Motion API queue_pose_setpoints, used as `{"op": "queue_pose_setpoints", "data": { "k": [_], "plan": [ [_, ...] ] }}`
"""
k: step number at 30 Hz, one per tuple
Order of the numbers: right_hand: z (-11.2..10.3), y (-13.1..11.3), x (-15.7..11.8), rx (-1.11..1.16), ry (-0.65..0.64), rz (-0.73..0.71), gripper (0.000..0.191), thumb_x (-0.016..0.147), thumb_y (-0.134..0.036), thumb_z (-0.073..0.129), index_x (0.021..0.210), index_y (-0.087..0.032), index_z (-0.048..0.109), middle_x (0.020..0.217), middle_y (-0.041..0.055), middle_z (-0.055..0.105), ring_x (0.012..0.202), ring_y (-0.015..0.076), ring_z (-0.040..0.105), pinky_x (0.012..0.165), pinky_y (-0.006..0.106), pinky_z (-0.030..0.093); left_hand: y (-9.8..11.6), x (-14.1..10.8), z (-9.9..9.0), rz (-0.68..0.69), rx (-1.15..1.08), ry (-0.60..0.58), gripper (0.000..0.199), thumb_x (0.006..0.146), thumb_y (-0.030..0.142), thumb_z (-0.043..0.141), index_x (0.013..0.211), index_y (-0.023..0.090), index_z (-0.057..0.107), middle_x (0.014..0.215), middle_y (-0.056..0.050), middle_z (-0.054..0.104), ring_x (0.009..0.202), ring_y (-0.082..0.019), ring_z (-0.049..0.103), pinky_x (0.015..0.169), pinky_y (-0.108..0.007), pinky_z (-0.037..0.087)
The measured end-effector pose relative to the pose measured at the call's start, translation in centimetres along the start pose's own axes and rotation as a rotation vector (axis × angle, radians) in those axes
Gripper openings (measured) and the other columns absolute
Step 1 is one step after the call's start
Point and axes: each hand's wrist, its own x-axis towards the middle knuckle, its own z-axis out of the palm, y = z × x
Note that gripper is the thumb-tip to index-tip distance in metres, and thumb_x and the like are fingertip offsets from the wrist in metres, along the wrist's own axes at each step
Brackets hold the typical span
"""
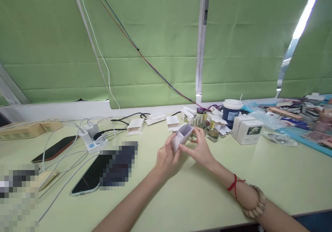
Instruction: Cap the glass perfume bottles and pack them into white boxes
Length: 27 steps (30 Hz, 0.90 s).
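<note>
Both my hands hold a small white cardboard box (182, 135) above the table, its open end tilted up so that the hollow inside shows. My left hand (166, 159) wraps round its lower left side. The fingers and thumb of my right hand (201, 149) grip it from the right. Just behind stand several small glass perfume bottles (199, 122), partly hidden by my right hand. One bottle with a gold cap (212, 132) sits nearer, to the right. Flattened white boxes (135, 126) lie further back on the left.
A dark blue cup with a white lid (231, 112) stands behind two closed white boxes (251, 132). At left are a power strip (92, 140) with tangled cables and phones (89, 176). Mixed items crowd the right on a blue tray (306, 140). Green blinds (155, 34) hang behind.
</note>
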Motion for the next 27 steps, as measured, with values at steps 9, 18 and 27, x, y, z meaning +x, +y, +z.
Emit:
{"op": "queue_pose_setpoints", "data": {
  "k": [9,18,27],
  "plan": [
    [-0.2,0.2,-0.3,0.162,-0.219,-0.038,0.051,0.087,-0.041,0.051,0.131,-0.025,0.030,0.126,0.0086,0.048,0.111,0.0200,0.053,0.094,0.037,0.043,2.6,0.5,0.0,-0.599,-0.662,-0.041,0.042,0.092,0.042,0.040,0.130,0.024,0.033,0.113,-0.010,0.057,0.097,-0.019,0.060,0.078,-0.032,0.052],
    [-0.3,0.1,-0.2,0.108,-0.149,-0.067,0.032,0.085,-0.043,0.053,0.110,-0.023,0.047,0.108,0.0052,0.055,0.095,0.0193,0.057,0.079,0.032,0.048,2.8,0.7,-0.2,-0.624,-0.692,-0.050,0.035,0.091,0.045,0.038,0.118,0.023,0.039,0.107,-0.007,0.056,0.089,-0.017,0.058,0.072,-0.028,0.050],
    [-0.3,0.4,-0.2,-0.004,-0.145,-0.141,0.026,0.087,-0.041,0.052,0.105,-0.022,0.049,0.105,0.0047,0.053,0.096,0.0185,0.055,0.085,0.033,0.046,2.3,0.4,0.1,-0.569,-0.571,-0.063,0.030,0.093,0.041,0.038,0.117,0.024,0.042,0.113,-0.007,0.051,0.104,-0.018,0.052,0.090,-0.034,0.044]
  ]
}}
